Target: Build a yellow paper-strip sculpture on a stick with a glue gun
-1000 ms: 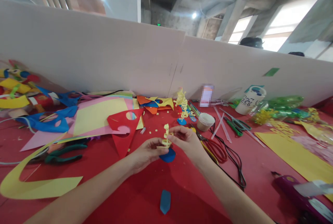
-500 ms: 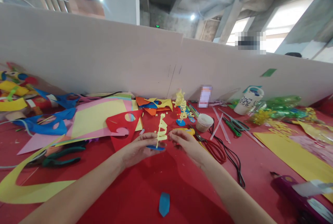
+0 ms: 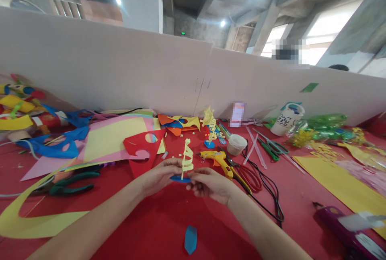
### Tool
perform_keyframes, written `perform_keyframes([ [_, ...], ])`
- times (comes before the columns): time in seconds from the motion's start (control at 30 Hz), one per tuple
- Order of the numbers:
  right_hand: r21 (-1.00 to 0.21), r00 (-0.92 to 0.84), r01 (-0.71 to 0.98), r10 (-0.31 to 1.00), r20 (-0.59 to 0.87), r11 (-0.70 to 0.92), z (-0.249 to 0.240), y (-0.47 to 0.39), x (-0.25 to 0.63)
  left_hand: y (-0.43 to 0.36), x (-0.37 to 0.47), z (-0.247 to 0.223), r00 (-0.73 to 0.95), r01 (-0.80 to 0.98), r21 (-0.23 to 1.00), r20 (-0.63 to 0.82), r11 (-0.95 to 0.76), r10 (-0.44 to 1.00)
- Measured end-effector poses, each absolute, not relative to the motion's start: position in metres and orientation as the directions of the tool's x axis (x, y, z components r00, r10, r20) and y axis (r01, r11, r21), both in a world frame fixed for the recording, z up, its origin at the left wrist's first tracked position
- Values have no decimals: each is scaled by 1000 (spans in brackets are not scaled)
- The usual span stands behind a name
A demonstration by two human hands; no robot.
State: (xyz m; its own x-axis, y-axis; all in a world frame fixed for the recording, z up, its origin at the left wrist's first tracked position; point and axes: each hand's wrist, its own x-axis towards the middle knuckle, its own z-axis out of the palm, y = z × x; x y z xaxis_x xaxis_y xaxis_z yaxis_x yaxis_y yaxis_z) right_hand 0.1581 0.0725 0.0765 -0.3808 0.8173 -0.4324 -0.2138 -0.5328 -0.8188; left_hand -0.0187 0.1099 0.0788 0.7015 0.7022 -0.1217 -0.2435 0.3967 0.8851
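My left hand [image 3: 161,176] grips the left side of a small foam figure with a round blue base [image 3: 181,179]. A curled pale yellow strip [image 3: 187,157] stands upright on that base around a thin stem. On the right, my right hand [image 3: 211,183] has its fingers pinched at the base's right edge. A blue foam piece [image 3: 190,239] lies on the red table below the hands. Behind them stands a similar yellow figure on a blue disc [image 3: 209,144].
A yellow glue gun [image 3: 217,159], red-handled pliers [image 3: 249,174] and a white cup [image 3: 236,144] are right of the hands. Foam sheets [image 3: 117,137] and green-handled pliers [image 3: 72,183] lie left. A purple tool [image 3: 340,228] is at the lower right. A white partition [image 3: 135,71] stands behind.
My right hand has moved down and left to the blue base, uncovering the yellow glue gun. The figure sits slightly lower in view, still in my left hand.
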Motion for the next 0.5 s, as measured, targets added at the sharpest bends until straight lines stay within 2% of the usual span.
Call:
perform_keyframes([
  [0.17, -759, -386, -295, 799, -461, -580, 73, 73, 156, 112, -20, 76, 726, -282, 880, -63, 381, 685],
  [0.27, -815, -302, -263, 846, -440, -517, 78, 81, 161, 116, -19, 72, 696, -420, 788, -39, 450, 717],
  [0.33, -903, -165, -135, 907, -386, -409, 86, 96, 169, 121, -19, 66, 642, -503, 714, -68, 487, 764],
  [0.4, -957, 17, 123, 965, -262, -262, 95, 119, 178, 124, -20, 60, 576, -536, 687, -127, 490, 808],
  [0.5, -934, 112, 290, 977, -183, -209, 103, 164, 186, 127, -22, 53, 517, -555, 669, -189, 495, 835],
])
